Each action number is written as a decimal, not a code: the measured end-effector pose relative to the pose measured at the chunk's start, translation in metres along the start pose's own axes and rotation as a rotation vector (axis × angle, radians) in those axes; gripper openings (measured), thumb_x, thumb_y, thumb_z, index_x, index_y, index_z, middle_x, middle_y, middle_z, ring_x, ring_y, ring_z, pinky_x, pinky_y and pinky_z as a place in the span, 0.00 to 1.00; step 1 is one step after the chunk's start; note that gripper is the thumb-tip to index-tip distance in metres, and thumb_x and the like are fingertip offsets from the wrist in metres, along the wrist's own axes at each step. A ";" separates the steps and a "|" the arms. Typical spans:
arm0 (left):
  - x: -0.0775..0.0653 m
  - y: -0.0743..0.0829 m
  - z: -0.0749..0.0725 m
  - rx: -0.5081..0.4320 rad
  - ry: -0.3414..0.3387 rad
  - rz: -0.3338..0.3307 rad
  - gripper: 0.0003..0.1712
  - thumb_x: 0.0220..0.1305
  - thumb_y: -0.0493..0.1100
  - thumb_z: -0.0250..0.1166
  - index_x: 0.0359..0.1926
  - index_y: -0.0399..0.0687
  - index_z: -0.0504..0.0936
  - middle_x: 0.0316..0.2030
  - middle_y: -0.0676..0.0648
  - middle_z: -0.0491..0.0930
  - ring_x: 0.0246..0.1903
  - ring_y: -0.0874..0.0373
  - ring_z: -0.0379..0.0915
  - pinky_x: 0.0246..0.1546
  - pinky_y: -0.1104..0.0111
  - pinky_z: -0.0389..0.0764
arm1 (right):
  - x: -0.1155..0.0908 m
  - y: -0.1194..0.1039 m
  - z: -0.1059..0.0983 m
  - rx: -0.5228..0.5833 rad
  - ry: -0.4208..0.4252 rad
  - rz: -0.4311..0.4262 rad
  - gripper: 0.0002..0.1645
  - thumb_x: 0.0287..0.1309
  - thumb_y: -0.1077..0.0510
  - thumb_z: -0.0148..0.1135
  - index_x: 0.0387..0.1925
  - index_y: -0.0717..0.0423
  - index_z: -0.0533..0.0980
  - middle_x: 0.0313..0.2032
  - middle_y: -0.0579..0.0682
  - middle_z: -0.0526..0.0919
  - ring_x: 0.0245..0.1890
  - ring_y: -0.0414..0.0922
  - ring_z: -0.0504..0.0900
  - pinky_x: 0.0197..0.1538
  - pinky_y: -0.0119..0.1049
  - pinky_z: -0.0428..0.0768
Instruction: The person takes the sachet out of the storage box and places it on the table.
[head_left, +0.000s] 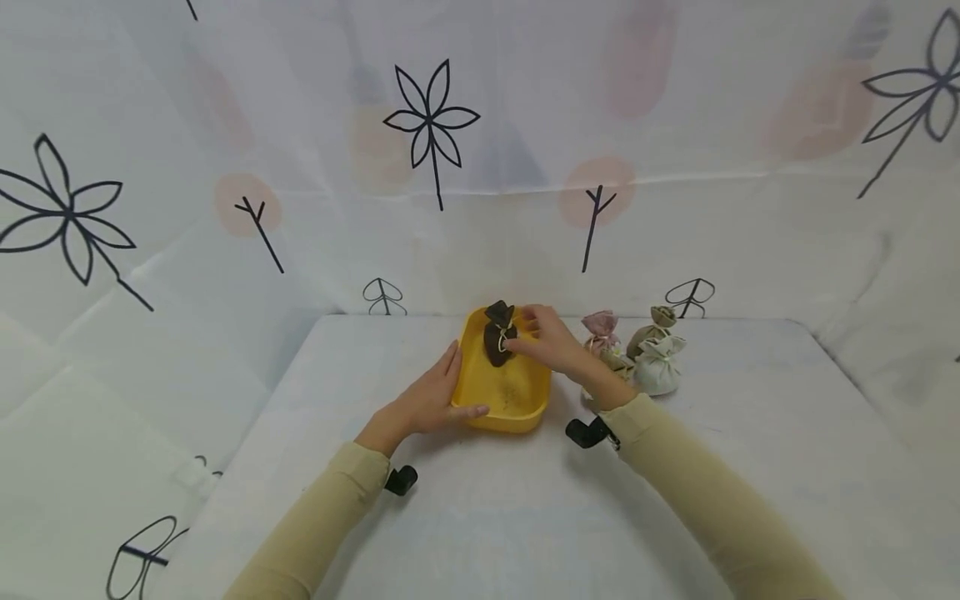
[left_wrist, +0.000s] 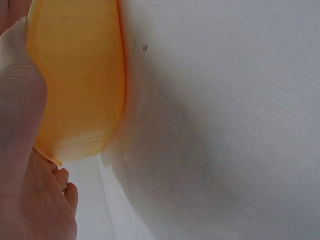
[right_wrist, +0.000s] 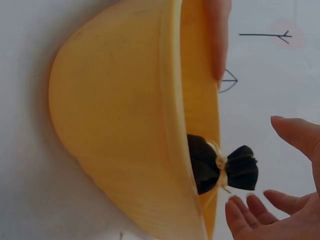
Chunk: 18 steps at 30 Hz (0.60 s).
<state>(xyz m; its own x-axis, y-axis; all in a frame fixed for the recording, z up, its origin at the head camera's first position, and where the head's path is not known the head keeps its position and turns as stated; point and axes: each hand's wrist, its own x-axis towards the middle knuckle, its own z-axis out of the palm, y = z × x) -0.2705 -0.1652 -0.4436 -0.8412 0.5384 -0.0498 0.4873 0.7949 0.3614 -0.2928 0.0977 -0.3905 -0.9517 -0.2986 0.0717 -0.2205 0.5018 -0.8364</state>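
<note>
A yellow plastic tub (head_left: 487,392) sits on the table in the head view. My left hand (head_left: 427,398) holds its left side, the fingers along the outer wall and the thumb at the near rim; in the left wrist view the tub's wall (left_wrist: 80,80) lies against that hand. Inside the tub, toward the far end, a dark pouch (head_left: 495,343) stands upright with its neck tied in a light cord. My right hand (head_left: 553,340) hovers over the right rim beside the pouch. Fingers and thumb stand apart around the pouch's tied top (right_wrist: 242,168) in the right wrist view, with a gap visible.
Right of the tub stand several small tied pouches: a pink one (head_left: 601,327), a white one (head_left: 658,367), an olive-brown one (head_left: 643,340), and a tan one partly behind my right wrist. A patterned white cloth (head_left: 495,242) hangs behind the table.
</note>
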 end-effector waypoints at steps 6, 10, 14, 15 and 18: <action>0.002 -0.003 0.000 0.003 0.000 0.000 0.73 0.59 0.84 0.53 0.81 0.37 0.36 0.82 0.41 0.30 0.80 0.47 0.38 0.78 0.56 0.51 | 0.015 0.003 0.009 0.014 -0.001 0.067 0.47 0.68 0.52 0.66 0.77 0.67 0.54 0.73 0.66 0.60 0.72 0.62 0.65 0.71 0.57 0.70; 0.001 -0.003 0.000 -0.014 0.011 0.018 0.73 0.59 0.83 0.55 0.81 0.36 0.36 0.82 0.38 0.32 0.80 0.45 0.39 0.78 0.55 0.52 | 0.023 0.006 0.013 0.024 -0.004 0.082 0.46 0.69 0.54 0.65 0.77 0.67 0.53 0.74 0.66 0.60 0.73 0.62 0.64 0.71 0.57 0.69; 0.001 -0.003 0.000 -0.008 0.014 0.026 0.72 0.60 0.83 0.54 0.81 0.36 0.36 0.82 0.38 0.33 0.80 0.45 0.39 0.78 0.56 0.51 | 0.028 0.009 0.016 0.011 -0.002 0.062 0.44 0.69 0.57 0.64 0.76 0.67 0.55 0.73 0.67 0.63 0.72 0.63 0.65 0.71 0.56 0.69; 0.002 -0.003 0.001 -0.007 0.011 0.024 0.73 0.59 0.83 0.54 0.81 0.36 0.35 0.82 0.38 0.32 0.80 0.46 0.39 0.78 0.57 0.51 | 0.029 0.010 0.017 -0.002 0.000 0.051 0.43 0.69 0.57 0.64 0.76 0.68 0.56 0.73 0.67 0.64 0.71 0.63 0.66 0.71 0.56 0.69; 0.002 -0.004 0.000 0.003 0.002 0.014 0.73 0.59 0.84 0.52 0.81 0.37 0.35 0.82 0.40 0.31 0.80 0.47 0.38 0.78 0.58 0.50 | 0.032 0.012 0.019 -0.034 0.008 0.013 0.41 0.68 0.59 0.64 0.75 0.69 0.58 0.71 0.67 0.67 0.69 0.64 0.69 0.71 0.56 0.70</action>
<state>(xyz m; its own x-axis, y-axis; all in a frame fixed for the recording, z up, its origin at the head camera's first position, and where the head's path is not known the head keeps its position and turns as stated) -0.2740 -0.1672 -0.4455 -0.8350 0.5486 -0.0425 0.4997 0.7883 0.3590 -0.3221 0.0785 -0.4091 -0.9562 -0.2853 0.0649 -0.2146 0.5329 -0.8185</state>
